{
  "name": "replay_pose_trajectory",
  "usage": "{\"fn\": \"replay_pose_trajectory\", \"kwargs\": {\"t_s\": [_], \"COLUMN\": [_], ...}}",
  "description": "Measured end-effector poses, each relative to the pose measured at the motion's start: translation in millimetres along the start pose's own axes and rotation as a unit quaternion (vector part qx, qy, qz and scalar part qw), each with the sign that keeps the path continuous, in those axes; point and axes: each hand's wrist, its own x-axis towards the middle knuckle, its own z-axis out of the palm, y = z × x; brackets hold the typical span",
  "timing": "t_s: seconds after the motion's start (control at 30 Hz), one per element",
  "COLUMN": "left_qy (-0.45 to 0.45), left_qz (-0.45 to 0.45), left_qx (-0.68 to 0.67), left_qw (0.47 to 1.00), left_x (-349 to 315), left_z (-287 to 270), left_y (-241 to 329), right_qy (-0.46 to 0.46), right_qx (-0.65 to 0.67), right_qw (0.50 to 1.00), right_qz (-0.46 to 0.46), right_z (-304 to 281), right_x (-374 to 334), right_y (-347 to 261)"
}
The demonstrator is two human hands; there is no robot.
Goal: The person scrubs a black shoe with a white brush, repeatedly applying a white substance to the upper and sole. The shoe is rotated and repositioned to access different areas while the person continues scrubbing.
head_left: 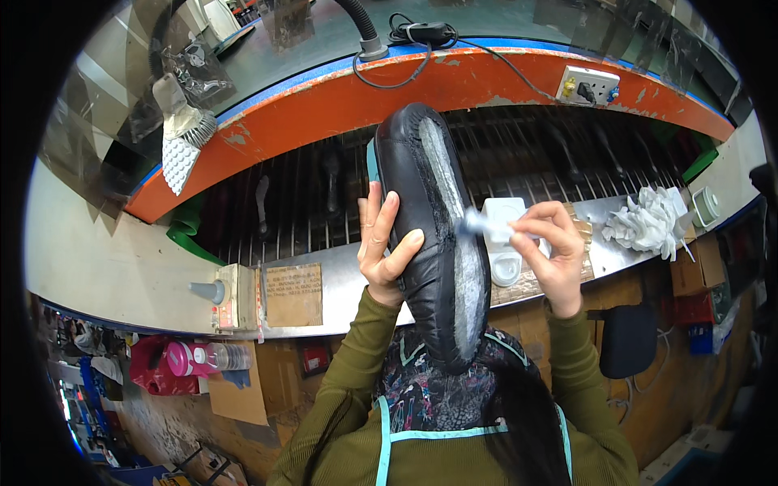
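Note:
My left hand (381, 251) is closed round the side of a black shoe upper (413, 194), fingers on its left edge and thumb over its face. The upper is stretched over a form, with a bit of teal (373, 160) showing at its left side. A rough, whitish-grey strip (468, 300) runs along its underside, which is turned up and to the right. My right hand (551, 251) pinches a small white brush (490, 227), blurred by motion, its tip at the strip's edge. Below the brush, a white plastic holder with round cups (506, 270) stands on the ledge.
A slatted conveyor (527, 154) carrying dark pieces runs behind a chipped orange beam (324, 138). Crumpled white paper (644, 223) lies at the right of the metal ledge (336, 300); cardboard (293, 296) lies at its left. A lamp (182, 134) hangs at the upper left. A socket strip (587, 87) sits on the beam.

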Motion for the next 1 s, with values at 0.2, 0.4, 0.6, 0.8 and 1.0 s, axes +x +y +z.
{"fn": "replay_pose_trajectory", "kwargs": {"t_s": [0.2, 0.4, 0.6, 0.8, 1.0], "left_qy": [-0.007, -0.024, -0.025, -0.022, -0.034], "left_qz": [-0.026, -0.026, -0.02, -0.01, -0.009], "left_qx": [0.076, 0.115, 0.114, 0.116, 0.11], "left_qw": [0.997, 0.993, 0.993, 0.993, 0.993], "left_x": [-14.3, -27.5, -30.2, -28.5, -24.1], "left_z": [2.8, 0.4, -1.8, -6.5, -13.6], "left_y": [5.2, 7.8, 12.1, 10.0, 6.0], "right_qy": [0.006, 0.013, 0.024, 0.045, -0.057], "right_qx": [0.069, 0.089, -0.022, -0.082, -0.06], "right_qw": [0.983, 0.973, 0.99, 0.994, 0.996], "right_qz": [0.167, 0.212, 0.134, 0.058, 0.025], "right_z": [7.7, 9.4, 15.4, 17.4, 4.3], "right_x": [-54.8, -79.5, -63.0, -41.5, -30.4], "right_y": [1.5, -17.3, -13.5, -7.7, 1.7]}}
